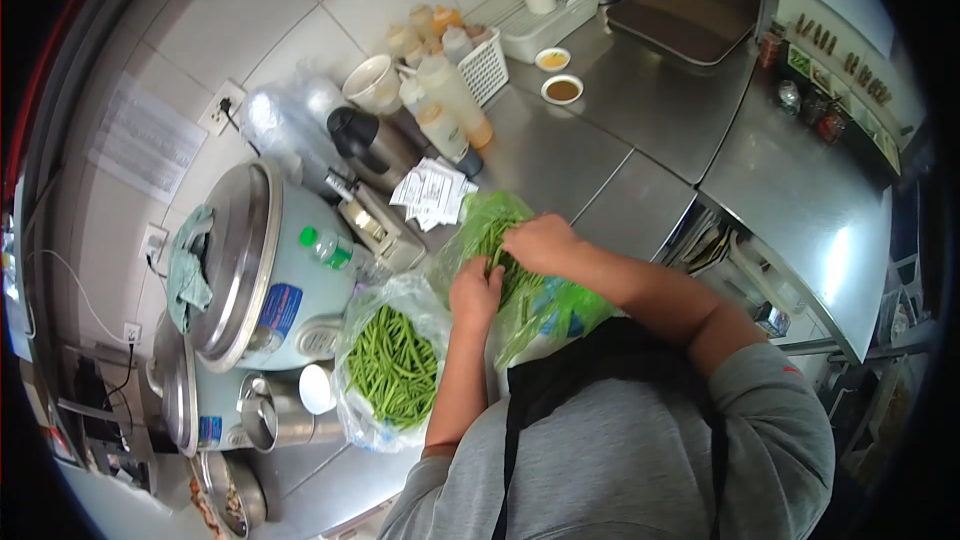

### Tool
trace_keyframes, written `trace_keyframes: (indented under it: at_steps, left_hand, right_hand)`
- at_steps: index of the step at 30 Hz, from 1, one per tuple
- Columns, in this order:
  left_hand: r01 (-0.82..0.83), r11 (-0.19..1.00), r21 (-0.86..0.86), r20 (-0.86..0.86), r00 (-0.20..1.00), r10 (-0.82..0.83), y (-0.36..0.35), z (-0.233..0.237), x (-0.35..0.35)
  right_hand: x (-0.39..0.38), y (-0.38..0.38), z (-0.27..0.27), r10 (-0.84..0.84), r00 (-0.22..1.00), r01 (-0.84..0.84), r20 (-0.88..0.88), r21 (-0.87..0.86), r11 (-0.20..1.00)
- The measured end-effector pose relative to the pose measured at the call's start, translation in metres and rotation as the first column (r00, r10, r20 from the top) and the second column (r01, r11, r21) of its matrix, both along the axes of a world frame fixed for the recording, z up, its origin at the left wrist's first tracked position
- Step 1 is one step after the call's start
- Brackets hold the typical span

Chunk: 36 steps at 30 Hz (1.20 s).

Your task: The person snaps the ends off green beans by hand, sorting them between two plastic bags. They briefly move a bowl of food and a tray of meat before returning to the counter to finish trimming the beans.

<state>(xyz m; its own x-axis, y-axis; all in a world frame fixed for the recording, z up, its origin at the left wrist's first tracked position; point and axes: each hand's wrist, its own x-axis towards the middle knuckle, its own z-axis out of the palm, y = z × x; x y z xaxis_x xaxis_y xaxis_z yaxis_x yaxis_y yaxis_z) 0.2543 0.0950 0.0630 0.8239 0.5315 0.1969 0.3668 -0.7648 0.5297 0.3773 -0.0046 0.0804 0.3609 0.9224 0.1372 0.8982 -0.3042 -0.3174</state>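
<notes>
My left hand (pixel 476 290) is closed at the near left side of a green plastic bag (pixel 492 208), its fingertips pinched on green beans. Just to the right and a little farther off, my right hand (pixel 540 243) curls its fingers on the green beans (pixel 493 237) inside that bag. Part of what each hand grips is hidden by the fingers. Left of my left forearm, a clear plastic bag (pixel 436 312) stands open, full of green beans (pixel 392 368). Crumpled green plastic (pixel 560 310) lies against my black apron.
Large rice cookers (pixel 238 260) stand at the left, near a bottle with a green cap (pixel 325 246). Behind the bags are paper slips (pixel 435 192), a thermos (pixel 372 148) and squeeze bottles (pixel 445 130). Two sauce bowls (pixel 562 90) sit on the steel counter (pixel 590 145).
</notes>
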Motion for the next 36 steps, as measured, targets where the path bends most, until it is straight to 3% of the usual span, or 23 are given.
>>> trace_keyframes:
  at_steps: [3,5,6,8,10,11,13,15,18,21,22,24,27,30,31,33,36]
  left_hand:
    - [0.059,0.981,-0.184,0.113,0.993,-0.039,-0.006,0.002,0.007]
    - [0.093,0.939,-0.33,0.236,0.972,-0.014,-0.011,0.013,0.009]
    - [0.105,0.938,-0.33,0.249,0.968,-0.02,-0.01,0.014,0.01]
    - [0.11,0.935,-0.337,0.269,0.963,-0.016,-0.005,0.012,0.011]
    - [0.098,0.881,-0.463,0.338,0.938,0.073,0.005,-0.008,0.014]
    - [0.09,0.85,-0.519,0.361,0.924,0.122,0.011,-0.016,0.013]
    - [0.108,0.702,-0.704,0.365,0.903,0.227,0.012,-0.001,0.01]
    - [0.182,0.611,-0.771,0.42,0.866,0.271,0.013,0.006,0.008]
    - [0.226,0.563,-0.795,0.452,0.839,0.301,0.017,0.006,0.008]
    - [0.232,0.562,-0.794,0.463,0.83,0.312,0.015,0.008,0.007]
    - [0.236,0.562,-0.793,0.468,0.826,0.314,0.013,0.008,0.006]
    - [0.228,0.597,-0.769,0.472,0.833,0.289,0.01,0.005,0.004]
    - [0.246,0.752,-0.612,0.547,0.818,0.177,0.003,0.002,0.003]
    - [0.245,0.866,-0.436,0.588,0.806,0.068,-0.004,0.0,0.001]
    - [0.24,0.891,-0.386,0.591,0.806,0.039,-0.004,0.0,0.0]
    - [0.089,0.895,-0.438,0.434,0.892,0.123,0.005,0.0,-0.008]
    - [-0.037,0.862,-0.505,0.297,0.931,0.214,0.024,-0.017,-0.01]
  right_hand:
    - [-0.005,0.002,0.0,-0.02,0.955,0.092,-0.294,0.233,0.968]
    - [-0.008,0.005,-0.003,0.054,0.853,0.161,-0.519,0.36,0.919]
    - [-0.008,0.006,-0.003,0.135,0.705,0.215,-0.696,0.391,0.895]
    - [-0.006,0.008,-0.004,0.303,0.29,0.328,-0.908,0.392,0.86]
    - [-0.001,0.006,0.013,0.345,0.169,0.388,-0.923,0.384,0.838]
    - [0.001,0.004,0.017,0.305,0.19,0.361,-0.933,0.355,0.862]
    - [0.007,0.003,0.004,0.109,0.458,0.246,-0.882,0.243,0.938]
    - [0.008,0.002,-0.007,-0.037,0.894,0.104,-0.446,0.127,0.986]
    - [-0.005,0.001,-0.021,0.124,0.739,0.042,-0.662,0.229,0.973]
    - [-0.009,0.002,-0.021,0.128,0.637,0.039,-0.76,0.198,0.98]
    - [-0.008,0.002,-0.021,0.091,0.686,0.079,-0.722,0.199,0.977]
    - [-0.005,0.006,-0.021,0.016,0.771,0.152,-0.637,0.208,0.966]
    - [-0.001,0.013,-0.027,-0.036,0.568,0.358,-0.822,0.208,0.91]
    - [0.013,0.017,-0.026,-0.019,0.452,0.513,-0.892,0.242,0.824]
    - [0.016,0.015,-0.025,-0.079,0.531,0.441,-0.844,0.196,0.876]
    - [0.019,0.009,-0.021,-0.167,0.682,0.304,-0.712,0.068,0.95]
    - [0.002,0.008,-0.03,-0.098,0.915,0.139,-0.391,0.08,0.987]
